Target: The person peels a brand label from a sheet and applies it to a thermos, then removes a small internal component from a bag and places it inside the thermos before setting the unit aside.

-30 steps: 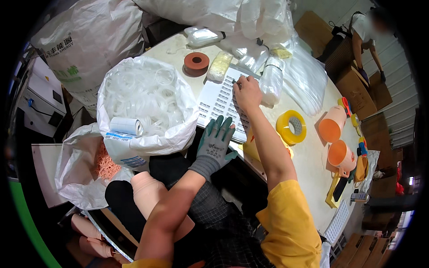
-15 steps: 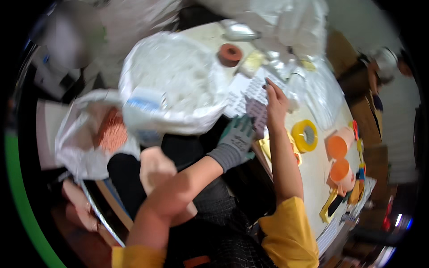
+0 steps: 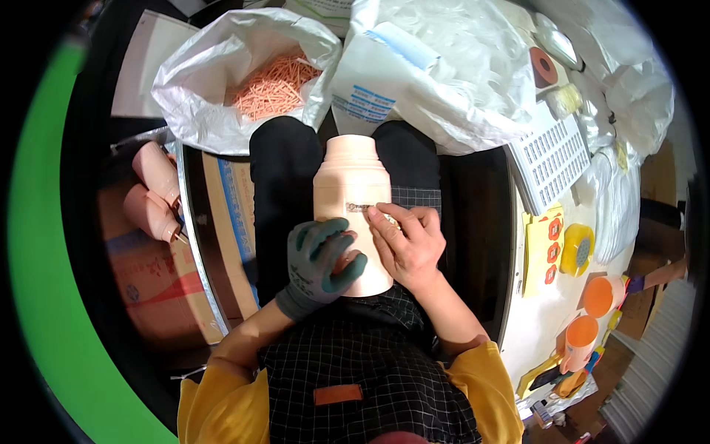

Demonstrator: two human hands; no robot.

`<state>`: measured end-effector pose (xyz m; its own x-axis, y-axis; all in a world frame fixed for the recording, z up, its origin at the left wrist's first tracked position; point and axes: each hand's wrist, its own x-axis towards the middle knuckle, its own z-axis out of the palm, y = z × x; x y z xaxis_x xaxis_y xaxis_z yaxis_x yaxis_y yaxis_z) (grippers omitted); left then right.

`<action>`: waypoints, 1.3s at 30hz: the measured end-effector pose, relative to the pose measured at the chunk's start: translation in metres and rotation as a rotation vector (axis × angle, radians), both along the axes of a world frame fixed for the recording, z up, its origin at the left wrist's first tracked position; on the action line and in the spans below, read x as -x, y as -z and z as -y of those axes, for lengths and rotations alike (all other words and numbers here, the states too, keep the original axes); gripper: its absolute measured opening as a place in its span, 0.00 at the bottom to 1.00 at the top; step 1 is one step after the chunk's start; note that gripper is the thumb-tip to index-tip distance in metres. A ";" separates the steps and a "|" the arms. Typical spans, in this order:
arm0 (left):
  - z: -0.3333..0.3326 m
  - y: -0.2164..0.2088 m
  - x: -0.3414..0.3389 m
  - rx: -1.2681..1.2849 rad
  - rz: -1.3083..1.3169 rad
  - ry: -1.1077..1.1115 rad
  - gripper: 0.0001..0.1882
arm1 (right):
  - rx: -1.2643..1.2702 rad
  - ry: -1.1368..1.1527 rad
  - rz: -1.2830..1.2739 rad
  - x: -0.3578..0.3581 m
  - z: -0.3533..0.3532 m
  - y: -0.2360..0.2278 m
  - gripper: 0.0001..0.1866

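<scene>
A peach vacuum flask [image 3: 353,177] stands between my knees, its narrower top pointing away from me. My left hand [image 3: 319,263], in a grey and green glove, is closed against the flask's lower left side with fingers curled over its front. My bare right hand [image 3: 409,244] lies on its right side. The right fingertips are at the right end of a small dark-and-silver label [image 3: 360,208] on the flask's front, pressing it there. A patch of colour shows on the flask beneath the right fingers, mostly hidden.
White sacks hold peach strips [image 3: 277,85] and clear plastic pieces [image 3: 458,66]. On the right-hand table lie a label sheet [image 3: 551,159], yellow cards with red stickers [image 3: 543,255], yellow tape [image 3: 577,249] and orange cups [image 3: 580,333]. Peach flask-like parts [image 3: 151,211] sit at the left.
My right hand has come from the label sheet to the flask, and my gloved left hand has left the sheet to hold the flask. The view has swung, shifting the table rightward.
</scene>
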<state>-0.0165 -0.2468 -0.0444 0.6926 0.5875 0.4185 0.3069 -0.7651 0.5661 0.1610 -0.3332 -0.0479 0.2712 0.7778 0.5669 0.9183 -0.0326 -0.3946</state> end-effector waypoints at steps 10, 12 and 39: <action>0.012 0.024 0.011 -0.009 0.042 0.119 0.16 | 0.069 -0.059 0.264 -0.007 -0.004 -0.010 0.21; 0.012 0.026 0.011 0.038 0.046 0.109 0.17 | 0.078 -0.068 0.286 -0.008 -0.004 -0.011 0.21; -0.062 0.001 -0.015 0.161 0.167 0.134 0.15 | -0.150 0.205 -0.818 0.032 0.001 0.029 0.22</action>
